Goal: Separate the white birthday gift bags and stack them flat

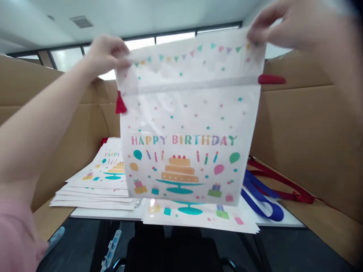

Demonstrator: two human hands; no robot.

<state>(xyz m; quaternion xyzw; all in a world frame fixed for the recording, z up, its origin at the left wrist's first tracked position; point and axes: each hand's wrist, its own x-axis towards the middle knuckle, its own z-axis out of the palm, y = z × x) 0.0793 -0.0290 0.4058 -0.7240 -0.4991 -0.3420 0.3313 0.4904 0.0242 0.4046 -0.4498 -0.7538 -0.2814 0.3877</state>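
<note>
Stretched out upright before me is a white drawstring gift bag (181, 109) printed with HAPPY BIRTHDAY, a cake, balloons and bunting. My left hand (109, 56) pinches its upper left edge, fingers closed. At the upper right corner my right hand (275, 26), somewhat blurred, grips the bag between thumb and fingers. Short red ribbon ends stick out at both sides of the bag's seam: a red ribbon tail (120, 104) hangs at the left and a red ribbon loop (271, 79) juts out at the right.
To the left lies a pile of matching bags (93, 192); another stack (198, 217) sits beneath the held bag. Blue ribbon (266, 207) and red ribbon (300, 196) rest at the right. Cardboard walls (306, 132) surround the white table (93, 214). A power strip (112, 249) is below.
</note>
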